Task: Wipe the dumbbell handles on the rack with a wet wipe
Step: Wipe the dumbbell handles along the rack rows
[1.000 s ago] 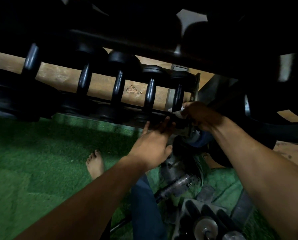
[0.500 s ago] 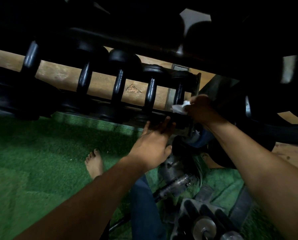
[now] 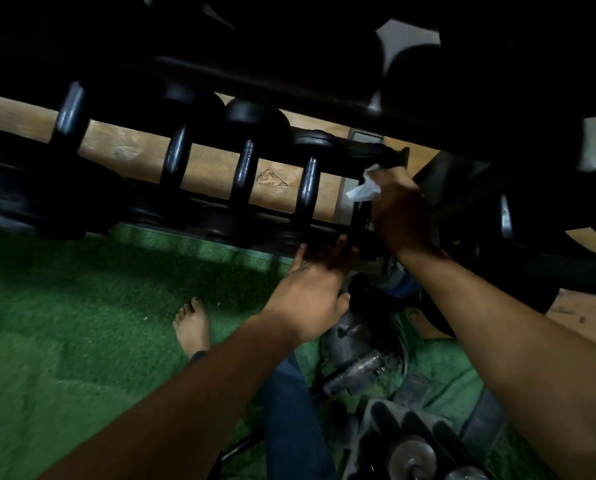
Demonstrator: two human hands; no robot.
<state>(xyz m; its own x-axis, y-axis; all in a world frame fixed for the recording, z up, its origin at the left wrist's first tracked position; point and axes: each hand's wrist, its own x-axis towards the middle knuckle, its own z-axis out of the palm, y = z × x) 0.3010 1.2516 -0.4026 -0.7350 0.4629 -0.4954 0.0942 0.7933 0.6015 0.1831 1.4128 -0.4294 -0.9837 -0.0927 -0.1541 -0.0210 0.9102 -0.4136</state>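
Observation:
Several black dumbbells lie across the lower rails of a dark rack (image 3: 255, 81). My right hand (image 3: 398, 209) holds a white wet wipe (image 3: 364, 188) against the upper part of the rightmost dumbbell handle (image 3: 360, 218). The neighbouring handle (image 3: 308, 188) stands bare just to its left. My left hand (image 3: 312, 292) rests with fingers spread on the front rail (image 3: 324, 242), just below those two handles, holding nothing.
Green artificial turf (image 3: 64, 323) covers the floor, with my bare foot (image 3: 192, 323) on it. Loose metal dumbbells (image 3: 355, 348) and weight plates lie on the floor at lower right. A large dark plate (image 3: 532, 216) hangs at right. The upper shelf overhangs close above.
My right hand has slid the wipe up the rightmost handle, from its lower end towards its top. My left hand has stayed on the front rail.

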